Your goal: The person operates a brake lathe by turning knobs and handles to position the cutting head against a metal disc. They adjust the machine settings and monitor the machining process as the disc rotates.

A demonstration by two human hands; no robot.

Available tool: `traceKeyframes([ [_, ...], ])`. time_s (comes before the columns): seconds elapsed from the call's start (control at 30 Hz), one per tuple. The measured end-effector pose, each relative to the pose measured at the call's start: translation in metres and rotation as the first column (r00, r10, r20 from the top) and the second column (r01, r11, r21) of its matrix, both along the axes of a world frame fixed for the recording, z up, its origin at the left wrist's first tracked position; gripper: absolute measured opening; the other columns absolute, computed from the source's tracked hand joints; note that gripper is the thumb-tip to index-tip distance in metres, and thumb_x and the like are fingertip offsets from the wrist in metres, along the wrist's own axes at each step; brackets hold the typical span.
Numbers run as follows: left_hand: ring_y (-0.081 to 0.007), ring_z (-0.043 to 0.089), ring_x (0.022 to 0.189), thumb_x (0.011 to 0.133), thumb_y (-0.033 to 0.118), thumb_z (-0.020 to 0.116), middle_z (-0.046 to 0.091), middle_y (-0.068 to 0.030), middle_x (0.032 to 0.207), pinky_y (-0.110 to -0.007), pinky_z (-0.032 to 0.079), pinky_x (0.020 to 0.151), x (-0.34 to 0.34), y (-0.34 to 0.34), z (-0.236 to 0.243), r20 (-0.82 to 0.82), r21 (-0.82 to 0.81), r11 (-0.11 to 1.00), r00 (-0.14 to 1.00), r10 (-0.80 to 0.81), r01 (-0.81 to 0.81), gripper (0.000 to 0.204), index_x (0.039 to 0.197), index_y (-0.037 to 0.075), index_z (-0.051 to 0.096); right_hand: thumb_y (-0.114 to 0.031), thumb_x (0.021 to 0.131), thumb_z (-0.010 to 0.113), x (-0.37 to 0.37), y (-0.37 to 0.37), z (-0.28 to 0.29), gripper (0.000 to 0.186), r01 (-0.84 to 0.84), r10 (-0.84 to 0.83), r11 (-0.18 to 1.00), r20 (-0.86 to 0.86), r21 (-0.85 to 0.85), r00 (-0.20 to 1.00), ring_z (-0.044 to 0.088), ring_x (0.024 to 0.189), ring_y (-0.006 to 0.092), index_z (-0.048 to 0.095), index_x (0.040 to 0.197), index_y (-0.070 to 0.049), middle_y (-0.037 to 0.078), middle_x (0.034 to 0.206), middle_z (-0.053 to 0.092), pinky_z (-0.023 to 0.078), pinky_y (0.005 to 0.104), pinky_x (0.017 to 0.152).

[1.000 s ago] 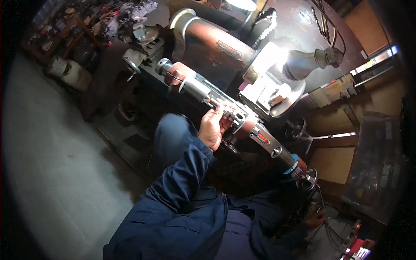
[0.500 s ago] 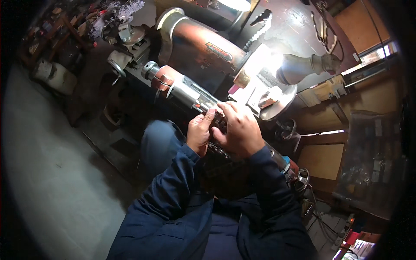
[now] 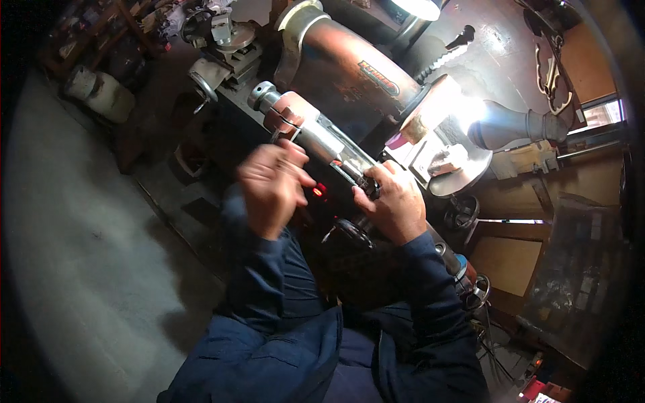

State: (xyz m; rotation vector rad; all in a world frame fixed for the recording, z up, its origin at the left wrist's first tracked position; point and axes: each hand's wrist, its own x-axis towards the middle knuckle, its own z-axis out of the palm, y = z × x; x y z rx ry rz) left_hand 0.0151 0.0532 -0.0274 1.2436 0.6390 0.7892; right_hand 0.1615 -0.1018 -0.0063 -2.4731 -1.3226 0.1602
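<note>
A bright steel shaft [image 3: 330, 146] runs slantwise across the machine, with a reddish split collar [image 3: 293, 112] around its far left end. At its nearer end sits a small dark metal part [image 3: 367, 184], which my right hand [image 3: 398, 205] grips between thumb and fingers, partly hiding it. My left hand [image 3: 272, 185] is just below the collar, fingers bent and smeared by motion. Whether it holds anything, I cannot make out. Below the right hand is a dark handwheel [image 3: 354, 232].
Behind the shaft lies a large worn orange-red cylindrical housing [image 3: 353, 57]. A lit lamp [image 3: 418, 7] hangs above, and a grey tapered housing [image 3: 504, 125] stands to the right. Another handwheel [image 3: 203, 91] is at the left. A small red light [image 3: 318, 191] glows near my left hand.
My left hand has come away from the dark part and moved left toward the collar. My right hand stays at the part. The whole view has shifted, so the machine appears further right.
</note>
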Motion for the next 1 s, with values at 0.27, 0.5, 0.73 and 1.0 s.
traceKeyframes([
  [0.27, -0.0270, 0.063, 0.083, 0.104, 0.049, 0.039, 0.063, -0.0133, 0.095, -0.040, 0.053, 0.078, 0.050, 0.241, -0.123, 0.423, -0.632, 0.773, 0.859, 0.288, 0.052, 0.051, 0.109, 0.001, 0.057, -0.031, 0.080, 0.075, -0.009, 0.007, -0.002, 0.032, -0.064, 0.063, 0.998, 0.011, 0.020, 0.998, 0.061, 0.091, 0.0322, 0.065, 0.099, -0.008, 0.011, 0.095, 0.060, 0.050, 0.0413, 0.081],
  [0.5, -0.0407, 0.052, 0.127, 0.094, 0.074, 0.033, 0.051, -0.0311, 0.136, -0.049, 0.038, 0.111, 0.049, 0.174, -0.052, 0.415, -0.599, 0.664, 0.883, -0.220, 0.447, 0.100, 0.139, -0.014, 0.039, -0.029, 0.079, 0.075, -0.006, 0.005, -0.002, 0.030, -0.022, 0.022, 1.000, 0.011, 0.019, 1.000, 0.061, 0.087, 0.0331, 0.065, 0.097, -0.007, 0.012, 0.092, 0.059, 0.050, 0.0416, 0.077],
  [0.73, -0.0169, 0.060, 0.054, 0.100, 0.059, 0.041, 0.048, 0.0008, 0.058, -0.031, 0.056, 0.072, -0.005, 0.220, -0.107, 0.834, -0.379, 0.766, 0.551, 0.040, 0.519, 0.066, 0.103, -0.002, 0.064, -0.027, 0.078, 0.077, -0.007, 0.006, -0.002, 0.030, -0.039, 0.036, 0.998, 0.055, 0.054, 0.998, 0.063, 0.082, 0.0335, 0.066, 0.097, -0.007, 0.013, 0.091, 0.060, 0.051, 0.0430, 0.072],
  [1.0, -0.0363, 0.060, 0.113, 0.093, 0.072, 0.039, 0.061, -0.0304, 0.122, -0.047, 0.044, 0.103, 0.051, 0.168, -0.064, 0.559, -0.609, 0.628, 0.824, -0.092, 0.484, 0.098, 0.143, -0.012, 0.037, -0.026, 0.077, 0.080, -0.008, 0.013, 0.002, 0.031, -0.089, 0.085, 0.995, 0.079, 0.047, 0.993, 0.063, 0.079, 0.0334, 0.066, 0.096, -0.007, 0.012, 0.087, 0.060, 0.050, 0.0421, 0.069],
])
